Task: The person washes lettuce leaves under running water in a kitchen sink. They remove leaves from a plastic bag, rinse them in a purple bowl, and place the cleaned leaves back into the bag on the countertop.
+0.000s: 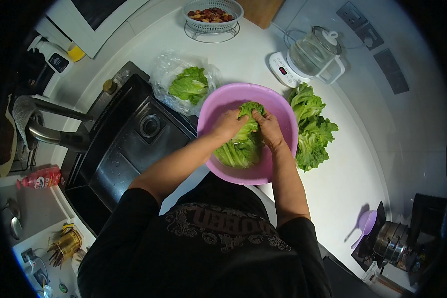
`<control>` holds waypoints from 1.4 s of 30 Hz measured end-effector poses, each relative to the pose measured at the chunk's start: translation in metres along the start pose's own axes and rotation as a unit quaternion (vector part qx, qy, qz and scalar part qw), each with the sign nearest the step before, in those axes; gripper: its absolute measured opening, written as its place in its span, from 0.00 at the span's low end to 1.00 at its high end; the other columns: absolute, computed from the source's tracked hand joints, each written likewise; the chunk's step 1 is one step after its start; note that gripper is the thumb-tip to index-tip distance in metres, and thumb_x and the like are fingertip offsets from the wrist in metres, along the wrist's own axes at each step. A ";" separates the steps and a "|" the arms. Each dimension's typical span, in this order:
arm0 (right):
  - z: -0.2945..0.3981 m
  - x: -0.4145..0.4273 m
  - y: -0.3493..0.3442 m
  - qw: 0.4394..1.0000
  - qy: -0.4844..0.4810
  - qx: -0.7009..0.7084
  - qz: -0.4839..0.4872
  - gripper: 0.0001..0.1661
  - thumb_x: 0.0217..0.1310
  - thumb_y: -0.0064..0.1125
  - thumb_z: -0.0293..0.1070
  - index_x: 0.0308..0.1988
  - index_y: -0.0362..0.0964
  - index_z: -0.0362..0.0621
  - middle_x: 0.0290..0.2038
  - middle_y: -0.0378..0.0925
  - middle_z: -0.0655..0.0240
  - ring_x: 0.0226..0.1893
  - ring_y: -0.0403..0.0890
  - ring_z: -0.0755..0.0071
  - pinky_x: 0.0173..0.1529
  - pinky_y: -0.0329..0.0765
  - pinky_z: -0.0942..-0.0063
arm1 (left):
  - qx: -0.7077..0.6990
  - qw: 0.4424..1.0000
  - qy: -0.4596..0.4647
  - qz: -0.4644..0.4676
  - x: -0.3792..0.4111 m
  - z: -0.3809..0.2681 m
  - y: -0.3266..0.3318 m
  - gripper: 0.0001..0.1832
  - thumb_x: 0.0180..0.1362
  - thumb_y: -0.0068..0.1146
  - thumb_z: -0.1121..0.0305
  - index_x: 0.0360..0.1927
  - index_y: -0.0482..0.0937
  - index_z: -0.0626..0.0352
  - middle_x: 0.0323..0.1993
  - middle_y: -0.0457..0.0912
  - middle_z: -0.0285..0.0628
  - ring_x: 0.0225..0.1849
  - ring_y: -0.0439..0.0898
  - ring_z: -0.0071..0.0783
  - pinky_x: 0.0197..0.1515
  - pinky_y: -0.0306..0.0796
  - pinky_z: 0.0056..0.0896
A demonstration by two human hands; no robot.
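Note:
A pink plastic basin [238, 93] stands on the counter in front of me, with lettuce leaves [242, 153] lying wet in its bottom. Above them a green lettuce leaf [251, 108] is held between both hands. My left hand [229, 124] grips its left side, thumb on top. On the opposite side my right hand [270, 128] pinches the leaf between thumb and fingers. More lettuce [313, 128] is piled on the counter just right of the basin. To the upper left, a clear plastic bag [164, 76] holds further lettuce leaves [189, 85].
Left of the basin is a black sink [126, 149] with a faucet [44, 132]. A glass electric kettle [309, 56] stands at the back right. Behind is a grey colander [212, 25] on a wire stand. A purple ladle [367, 223] and a steel pot [391, 240] sit lower right.

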State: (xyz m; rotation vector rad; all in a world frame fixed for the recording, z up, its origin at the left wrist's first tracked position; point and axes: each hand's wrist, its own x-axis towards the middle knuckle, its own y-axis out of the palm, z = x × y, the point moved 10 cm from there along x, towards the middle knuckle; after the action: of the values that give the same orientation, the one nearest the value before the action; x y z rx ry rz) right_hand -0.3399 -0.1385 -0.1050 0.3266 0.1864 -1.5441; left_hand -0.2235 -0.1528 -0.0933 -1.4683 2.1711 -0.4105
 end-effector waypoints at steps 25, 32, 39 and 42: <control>-0.002 0.002 0.001 0.996 0.026 0.078 0.022 0.09 0.54 0.54 0.38 0.34 0.73 0.47 0.25 0.74 0.78 0.22 0.69 0.86 0.23 0.65 0.86 | -0.606 0.758 -0.175 0.167 -0.006 0.007 0.041 0.19 0.56 0.43 0.55 0.42 0.71 0.60 0.36 0.76 0.40 0.37 0.76 0.29 0.39 0.70 0.31; 0.001 0.001 0.003 0.999 0.008 0.043 0.027 0.10 0.54 0.53 0.38 0.34 0.73 0.45 0.24 0.73 0.78 0.20 0.68 0.87 0.22 0.64 0.88 | -0.402 0.913 -0.041 0.064 0.003 0.014 0.016 0.14 0.52 0.51 0.68 0.42 0.71 0.62 0.36 0.76 0.39 0.37 0.75 0.27 0.40 0.70 0.30; -0.005 0.004 0.001 0.999 -0.001 -0.021 0.036 0.12 0.52 0.56 0.38 0.35 0.73 0.43 0.24 0.72 0.77 0.20 0.67 0.87 0.23 0.65 0.87 | -0.416 0.903 -0.103 0.014 0.007 0.032 0.014 0.13 0.56 0.46 0.65 0.41 0.72 0.63 0.34 0.76 0.38 0.34 0.75 0.27 0.38 0.69 0.24; -0.016 0.009 -0.021 0.980 0.032 -0.191 -0.041 0.15 0.52 0.54 0.40 0.36 0.71 0.41 0.26 0.75 0.68 0.23 0.74 0.75 0.27 0.71 0.76 | -0.468 0.866 -0.176 0.015 0.005 0.047 0.020 0.20 0.56 0.44 0.58 0.46 0.68 0.62 0.40 0.73 0.41 0.41 0.72 0.30 0.43 0.66 0.31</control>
State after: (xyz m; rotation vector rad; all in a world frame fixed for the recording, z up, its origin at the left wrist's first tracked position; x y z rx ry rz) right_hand -0.3589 -0.1416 -0.1247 0.0634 0.5444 -1.5413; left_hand -0.2148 -0.1489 -0.1433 -1.7527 2.1372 1.0036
